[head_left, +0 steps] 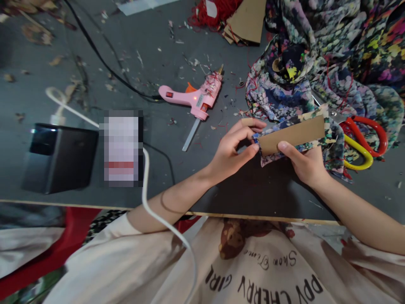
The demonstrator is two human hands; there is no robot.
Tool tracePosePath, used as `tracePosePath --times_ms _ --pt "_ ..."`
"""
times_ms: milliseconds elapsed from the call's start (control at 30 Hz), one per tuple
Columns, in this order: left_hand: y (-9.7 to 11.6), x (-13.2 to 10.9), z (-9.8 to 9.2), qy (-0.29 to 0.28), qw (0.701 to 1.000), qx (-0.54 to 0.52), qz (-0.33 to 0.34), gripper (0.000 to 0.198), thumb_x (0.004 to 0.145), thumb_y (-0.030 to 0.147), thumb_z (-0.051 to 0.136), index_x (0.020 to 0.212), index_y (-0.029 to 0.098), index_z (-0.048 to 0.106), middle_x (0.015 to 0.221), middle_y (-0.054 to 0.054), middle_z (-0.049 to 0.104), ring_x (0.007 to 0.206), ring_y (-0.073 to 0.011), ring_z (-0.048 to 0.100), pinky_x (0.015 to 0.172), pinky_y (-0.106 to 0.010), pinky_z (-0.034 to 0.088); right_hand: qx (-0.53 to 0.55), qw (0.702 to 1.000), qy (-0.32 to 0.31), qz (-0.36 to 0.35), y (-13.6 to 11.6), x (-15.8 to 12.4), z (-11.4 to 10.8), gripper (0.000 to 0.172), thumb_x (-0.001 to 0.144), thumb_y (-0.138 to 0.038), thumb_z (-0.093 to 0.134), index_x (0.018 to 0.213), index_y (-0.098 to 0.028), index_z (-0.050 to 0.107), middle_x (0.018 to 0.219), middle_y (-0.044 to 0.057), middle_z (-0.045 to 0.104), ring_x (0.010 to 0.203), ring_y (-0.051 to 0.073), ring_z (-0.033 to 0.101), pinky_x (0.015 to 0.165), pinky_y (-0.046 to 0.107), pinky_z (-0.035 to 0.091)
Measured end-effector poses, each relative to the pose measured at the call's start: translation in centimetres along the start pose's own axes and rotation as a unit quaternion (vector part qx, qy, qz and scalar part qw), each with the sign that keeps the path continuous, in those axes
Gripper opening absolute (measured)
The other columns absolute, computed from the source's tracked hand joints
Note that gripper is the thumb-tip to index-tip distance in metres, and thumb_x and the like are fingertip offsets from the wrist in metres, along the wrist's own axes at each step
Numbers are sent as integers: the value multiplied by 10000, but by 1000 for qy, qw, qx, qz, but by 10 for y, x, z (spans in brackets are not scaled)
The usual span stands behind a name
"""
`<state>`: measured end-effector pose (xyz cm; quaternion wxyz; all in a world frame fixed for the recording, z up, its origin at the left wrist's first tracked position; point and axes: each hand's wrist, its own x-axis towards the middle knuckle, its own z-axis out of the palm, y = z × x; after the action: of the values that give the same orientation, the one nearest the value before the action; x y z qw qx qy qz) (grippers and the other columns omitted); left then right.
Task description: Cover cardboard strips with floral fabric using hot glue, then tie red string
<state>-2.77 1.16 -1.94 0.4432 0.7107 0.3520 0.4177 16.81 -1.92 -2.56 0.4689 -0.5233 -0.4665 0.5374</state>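
Observation:
A brown cardboard strip (295, 131) lies on a piece of floral fabric (329, 134), whose frayed edges stick out around it. My right hand (308, 164) grips the strip and fabric together, thumb on top and the other fingers hidden underneath. At the left end, my left hand (232, 145) pinches the fabric edge between thumb and fingers; a bandage wraps one of its fingers. Scissors (378, 135) with red and yellow handles lie just right of my right hand, their blades partly covered by cloth.
A pink glue gun (194, 96), its light lit, lies left of the fabric with a glue stick (191, 134) protruding. Further left stand a dark power bank (68, 158) and a blurred-out phone-like item (122, 147). Red yarn (202, 17), cardboard pieces (248, 21) and heaped floral cloth (335, 50) lie behind.

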Motion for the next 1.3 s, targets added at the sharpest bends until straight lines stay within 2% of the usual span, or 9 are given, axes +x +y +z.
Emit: tracePosePath --times_ms 167,433,567,700,933,1133,1300 --pt "2 -1 -1 -2 1000 4 -6 324 956 474 545 781 203 514 1218 -103 648 1177 -229 602 1015 -418 512 54 998 -12 34 4 2 -2 390 777 -513 751 1035 -224 704 1089 35 756 1037 239 702 977 404 554" --pt "-2 0 0 10 1000 5 28 305 956 401 565 748 186 511 1194 -102 650 1090 -203 623 954 -384 533 42 999 3 14 2 0 -3 280 762 -442 789 931 -231 715 952 -3 768 905 189 708 918 346 567" --pt "1 -1 0 3 1000 2 16 274 968 396 550 788 190 525 1206 -104 644 1135 -208 616 987 -380 518 112 992 0 63 -8 3 2 350 714 -456 821 956 -225 719 1013 16 771 983 231 718 956 394 567" --pt "2 -2 -1 -6 1000 -5 19 266 969 384 554 789 190 532 1219 -107 631 1170 -200 603 1007 -355 504 174 978 -2 117 -21 6 7 472 604 -473 878 975 -235 711 944 18 785 989 271 733 942 440 588" --pt "2 -1 -2 -22 1000 -8 15 288 959 435 566 812 188 547 1243 -113 620 1185 -208 595 1028 -357 501 194 970 -14 142 -23 6 8 401 618 -452 869 917 -229 721 908 20 792 1056 291 726 940 463 603" --pt "3 -1 -1 -25 1000 -2 0 312 961 464 550 815 189 535 1250 -122 620 1183 -213 594 1005 -364 510 179 976 -18 126 -19 5 6 420 632 -482 859 930 -223 716 951 28 787 1083 294 714 984 476 576" --pt "1 -1 1 -18 1000 -1 -3 333 960 491 538 821 188 534 1240 -115 621 1183 -223 595 1002 -374 506 82 996 5 42 -3 1 2 374 742 -504 783 991 -233 719 1068 26 765 1077 257 703 1057 445 519"
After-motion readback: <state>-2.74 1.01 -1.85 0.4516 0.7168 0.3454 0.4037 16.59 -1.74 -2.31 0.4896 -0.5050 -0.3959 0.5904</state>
